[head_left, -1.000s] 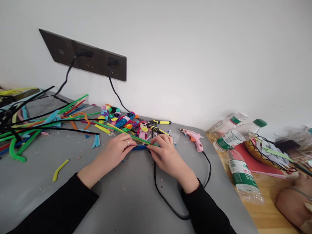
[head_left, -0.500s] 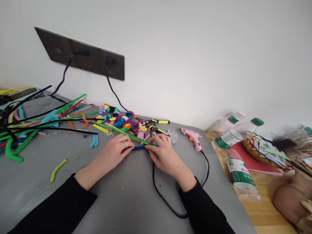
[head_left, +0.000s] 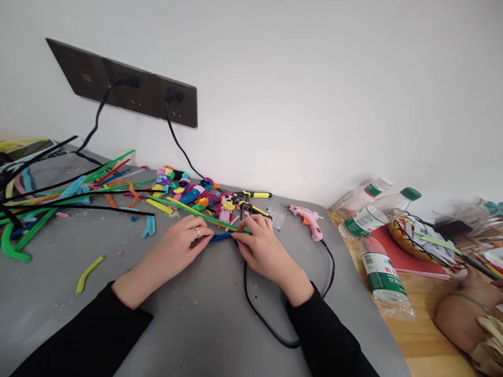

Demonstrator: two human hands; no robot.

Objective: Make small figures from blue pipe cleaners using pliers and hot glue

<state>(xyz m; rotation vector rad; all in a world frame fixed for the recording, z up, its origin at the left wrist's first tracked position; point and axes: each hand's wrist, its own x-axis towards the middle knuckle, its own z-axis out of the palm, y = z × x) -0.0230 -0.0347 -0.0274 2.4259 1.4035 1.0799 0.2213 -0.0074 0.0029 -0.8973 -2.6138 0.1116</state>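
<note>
Between my two hands stretches a short blue pipe cleaner [head_left: 222, 237], low over the grey table. My left hand [head_left: 184, 238] pinches its left end between thumb and fingertips. At the other end, my right hand [head_left: 257, 243] has its fingers closed on the blue piece. A green pipe cleaner [head_left: 196, 213] and a yellow one run just behind my hands, and my right fingers hide their ends. Farther back lie several small pipe-cleaner figures, among them a pink one [head_left: 226, 207]. Pliers with yellow and black handles [head_left: 255, 210] rest beside it.
A pink glue gun [head_left: 308, 219] lies at the right, its black cord [head_left: 251, 314] looping near my right sleeve. Loose pipe cleaners [head_left: 47, 209] are heaped at the left. Plastic bottles [head_left: 383, 277] lie on the wooden table, with another person's arm [head_left: 458, 317] beyond.
The whole view has shifted, so everything sits slightly farther left. My hands keep their pinch, and the blue piece between them shows as a more compact strip.
</note>
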